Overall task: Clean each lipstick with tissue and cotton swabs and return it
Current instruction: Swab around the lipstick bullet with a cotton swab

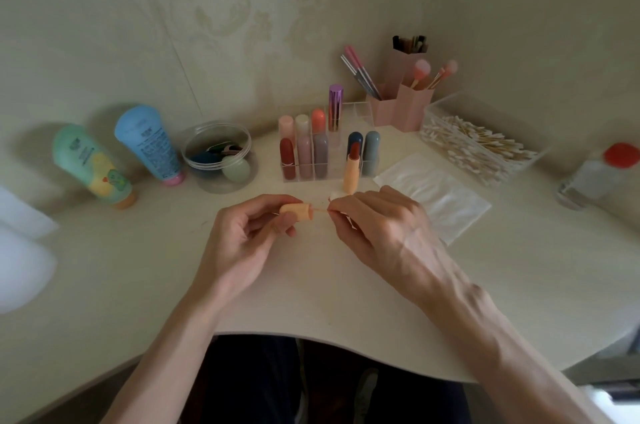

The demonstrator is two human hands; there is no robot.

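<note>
The left hand (242,236) has its grip curled round the lipstick cap (297,210), held sideways. A cotton swab (320,211) seemingly enters its mouth, pinched in the grip of the right hand (377,226). At twelve o'clock from the hands, the uncapped lipstick (351,169) stands on the surface (311,285).

Swab box (485,150) right of lipstick rack (311,160)

The left hand (247,236) sits just left of centre, its bare forearm running in from 7 o'clock, palm turned toward 3 o'clock, thumb and curled fingers pinching a peach lipstick cap (297,210). The right hand (381,226) faces it from 3 o'clock, back of the hand up, forearm entering from 5 o'clock. Its fingertips are bunched on a cotton swab (320,212) that points toward 9 o'clock.
</note>
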